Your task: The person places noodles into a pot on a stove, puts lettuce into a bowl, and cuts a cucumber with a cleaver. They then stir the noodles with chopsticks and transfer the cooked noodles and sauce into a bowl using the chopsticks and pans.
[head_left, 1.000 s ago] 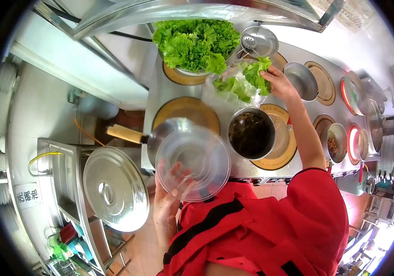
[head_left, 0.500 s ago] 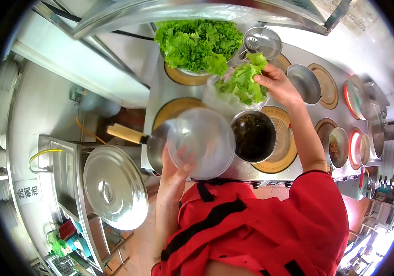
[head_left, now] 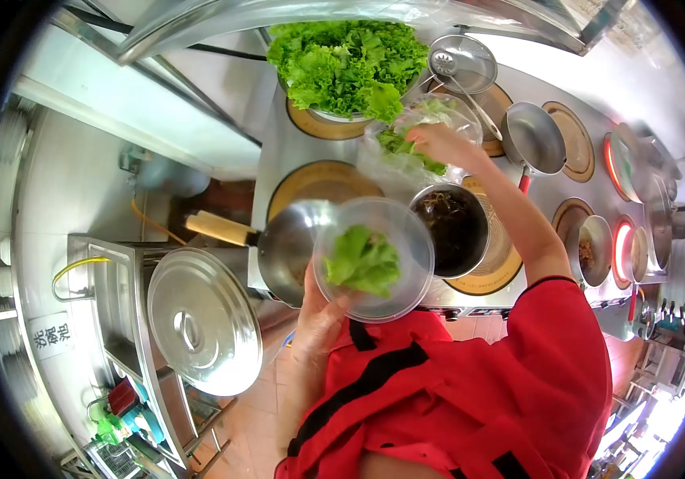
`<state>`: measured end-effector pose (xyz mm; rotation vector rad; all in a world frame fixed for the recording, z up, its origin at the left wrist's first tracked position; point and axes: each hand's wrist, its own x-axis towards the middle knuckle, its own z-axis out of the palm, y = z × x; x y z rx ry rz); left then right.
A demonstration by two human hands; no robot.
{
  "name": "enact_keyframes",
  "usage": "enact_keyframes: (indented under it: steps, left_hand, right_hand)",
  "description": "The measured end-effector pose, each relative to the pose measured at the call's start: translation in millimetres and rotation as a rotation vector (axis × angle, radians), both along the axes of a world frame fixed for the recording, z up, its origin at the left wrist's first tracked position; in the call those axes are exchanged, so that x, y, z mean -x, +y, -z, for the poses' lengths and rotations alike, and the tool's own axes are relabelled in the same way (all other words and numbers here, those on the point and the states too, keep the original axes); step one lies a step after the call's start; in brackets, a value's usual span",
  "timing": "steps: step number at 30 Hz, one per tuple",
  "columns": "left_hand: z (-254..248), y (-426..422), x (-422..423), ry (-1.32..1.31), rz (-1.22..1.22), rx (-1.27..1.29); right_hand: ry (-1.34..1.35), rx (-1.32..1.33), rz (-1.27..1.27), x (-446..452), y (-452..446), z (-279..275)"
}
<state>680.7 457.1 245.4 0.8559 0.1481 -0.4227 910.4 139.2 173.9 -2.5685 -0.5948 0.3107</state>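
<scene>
My left hand [head_left: 321,313] grips a clear plastic bowl [head_left: 416,275] by its side, over the front edge of the stove. A green lettuce leaf [head_left: 365,262] lies inside that bowl. My right hand [head_left: 440,145] reaches into a clear plastic bag [head_left: 458,120], its fingers on lettuce [head_left: 398,144] there. Just below the bag stands a pot of dark contents [head_left: 448,227]. Behind, a big heap of leafy lettuce [head_left: 346,68] rises from a container.
A pan [head_left: 285,247] with a wooden handle sits left of the bowl. Further left is a large round metal lid [head_left: 205,321]. A strainer [head_left: 474,64], an empty saucepan [head_left: 536,140] and a small pan with food [head_left: 595,254] stand on the stove, near glowing burners [head_left: 621,251].
A lettuce leaf has gone from my right hand into the plastic bowl. My right hand has moved left, back into the bag. The bowl has shifted right.
</scene>
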Motion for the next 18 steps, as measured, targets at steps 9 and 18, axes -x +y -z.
enact_keyframes:
  steps: [9, 18]
  left_hand:
    - [-1, 5, 8, 0.067, -0.042, 0.050]
    - [-3, -3, 10, 0.030, -0.020, 0.039]
  right_hand:
    - [-0.143, 0.160, 0.090, -16, 4, 47]
    - [-0.256, -0.174, 0.273, -8, -16, -28]
